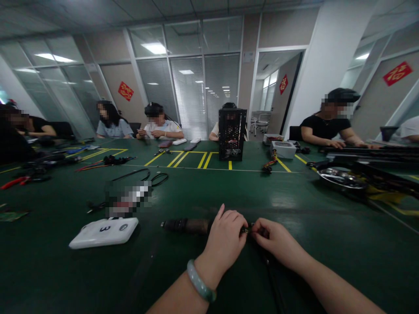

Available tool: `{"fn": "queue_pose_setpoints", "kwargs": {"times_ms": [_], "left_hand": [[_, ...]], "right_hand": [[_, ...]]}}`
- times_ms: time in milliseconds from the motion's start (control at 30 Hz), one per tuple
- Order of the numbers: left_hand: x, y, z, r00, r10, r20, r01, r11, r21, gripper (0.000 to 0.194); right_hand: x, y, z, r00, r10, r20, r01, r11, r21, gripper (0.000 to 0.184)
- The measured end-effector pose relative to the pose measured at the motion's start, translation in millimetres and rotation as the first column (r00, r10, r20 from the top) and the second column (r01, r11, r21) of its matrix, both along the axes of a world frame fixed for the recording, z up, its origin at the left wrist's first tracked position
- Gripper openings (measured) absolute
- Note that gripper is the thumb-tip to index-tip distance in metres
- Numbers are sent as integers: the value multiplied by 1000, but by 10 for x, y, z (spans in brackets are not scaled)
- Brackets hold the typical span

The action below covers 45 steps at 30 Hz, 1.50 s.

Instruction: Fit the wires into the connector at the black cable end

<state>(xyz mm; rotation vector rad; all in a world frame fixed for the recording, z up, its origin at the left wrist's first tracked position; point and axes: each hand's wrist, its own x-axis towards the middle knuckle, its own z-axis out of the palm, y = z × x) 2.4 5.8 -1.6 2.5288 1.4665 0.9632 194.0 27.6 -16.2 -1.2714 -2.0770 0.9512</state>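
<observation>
Though upright beyond the tool point(193, 226), black case point(231, 136), contents unclear.

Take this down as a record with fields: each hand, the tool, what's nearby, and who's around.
Left hand: pinching a small dark part
Right hand: fingers beside that part; grip unclear
Tool: dark, cylindrical, tip pointing left, partly behind left hand
Nearby: white object marked 3, on green table
Beyond: upright black computer case
People: several, seated around

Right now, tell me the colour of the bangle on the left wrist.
The bangle is pale grey-green, darker green towards one end; head view.
</observation>
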Motion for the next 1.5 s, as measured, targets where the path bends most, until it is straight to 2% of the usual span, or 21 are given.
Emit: {"fn": "queue_pose_setpoints", "kwargs": {"times_ms": [133, 333, 567, 767, 1167, 1500], "left_hand": [[-8, 14, -41, 1000, 19, -8, -19, 1000, -22, 14], [-1, 1, -37, 1000, 18, -2, -18, 999, -34, 23], [-8, -2, -34, 1000, 30, -1, -30, 998, -61, 13], [-3, 13, -46, 999, 28, -17, -29, 996, -82, 17], [8, -1, 0, 999, 35, -24, -37, 993, -116, 11], [11, -22, 31, 999, 36, -26, -39, 992, -117, 8]], "right_hand": [[-1, 3, 1, 1000, -5, -4, 5, 1000, -12, 8], [-3, -3, -3, 1000, -4, -14, 4, 1000, -24, 8], [-1, -3, -3, 1000, 2, -20, -2, 999, -41, 9], [-5, -8, 6, 1000, -4, -1, 4, 1000, -17, 8], [4, 9, -22, 1000, -8, -3, 7, 1000, -21, 8], [-6, -13, 34, 1000, -14, 2, 14, 1000, -12, 8]]}}
